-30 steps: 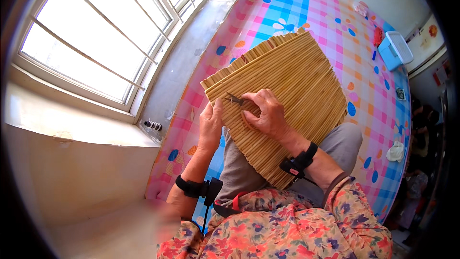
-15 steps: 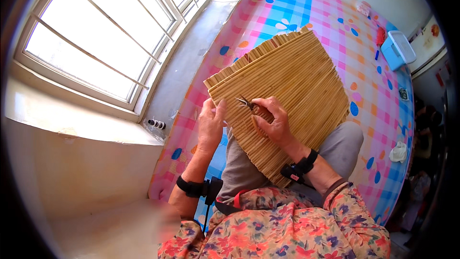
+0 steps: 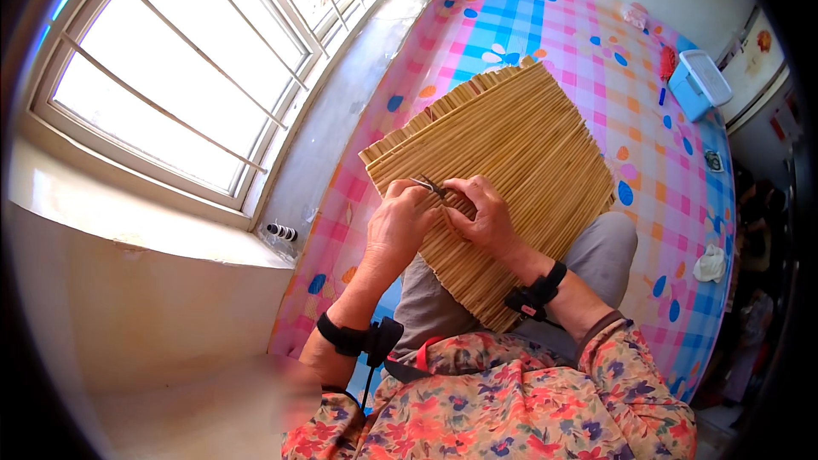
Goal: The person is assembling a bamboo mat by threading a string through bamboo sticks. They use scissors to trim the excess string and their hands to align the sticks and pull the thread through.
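The fingers of our right hand (image 3: 484,217) curl round small snips (image 3: 438,191), whose dark tips point leftward. Our left hand (image 3: 399,223) bunches its fingers just beside those tips; whether they pinch anything, we cannot tell. Behind them our forearms, each wearing a black strap (image 3: 535,290), slant inward, converging over the stalk mat (image 3: 528,145) tilted across our grey trousers (image 3: 603,249).

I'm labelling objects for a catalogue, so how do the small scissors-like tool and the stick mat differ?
Size: the scissors-like tool is small, while the stick mat spreads broadly over the lap.
Colour: the tool's tip end looks dark; the mat is straw-coloured.
Pose: the tool is held in the right hand; the mat rests across the legs.
Both are in front of the person.
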A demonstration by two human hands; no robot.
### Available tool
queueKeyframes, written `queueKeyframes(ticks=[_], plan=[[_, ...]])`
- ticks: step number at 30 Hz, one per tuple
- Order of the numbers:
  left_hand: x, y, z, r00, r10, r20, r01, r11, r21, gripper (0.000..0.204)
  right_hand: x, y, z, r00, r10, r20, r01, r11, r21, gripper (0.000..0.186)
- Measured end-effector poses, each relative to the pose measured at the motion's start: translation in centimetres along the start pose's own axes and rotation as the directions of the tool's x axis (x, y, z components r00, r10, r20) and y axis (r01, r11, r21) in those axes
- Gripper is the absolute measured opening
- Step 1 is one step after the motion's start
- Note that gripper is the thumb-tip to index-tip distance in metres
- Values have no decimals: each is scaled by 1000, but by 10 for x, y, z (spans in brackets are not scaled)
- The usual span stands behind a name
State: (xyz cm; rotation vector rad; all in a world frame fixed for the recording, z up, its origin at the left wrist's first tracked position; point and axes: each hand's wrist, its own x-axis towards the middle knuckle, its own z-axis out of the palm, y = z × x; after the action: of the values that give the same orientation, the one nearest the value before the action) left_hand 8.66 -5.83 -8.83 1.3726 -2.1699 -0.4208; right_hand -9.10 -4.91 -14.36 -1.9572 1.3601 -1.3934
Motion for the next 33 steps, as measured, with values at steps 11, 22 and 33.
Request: queueKeyframes(ticks=[11,22,33], plan=[[21,0,-20,829,-394,398,553,686,-473,30,14,11,6,956,280,-92,-249,933,260,34],[18,-25,-25,834,-244,495,550,438,-711,13,22,3,19,981,146,-126,-155,986,-60,34],[-10,10,-57,812,76,579,427,600,-677,14,23,9,24,981,148,-129,-157,986,-58,33]])
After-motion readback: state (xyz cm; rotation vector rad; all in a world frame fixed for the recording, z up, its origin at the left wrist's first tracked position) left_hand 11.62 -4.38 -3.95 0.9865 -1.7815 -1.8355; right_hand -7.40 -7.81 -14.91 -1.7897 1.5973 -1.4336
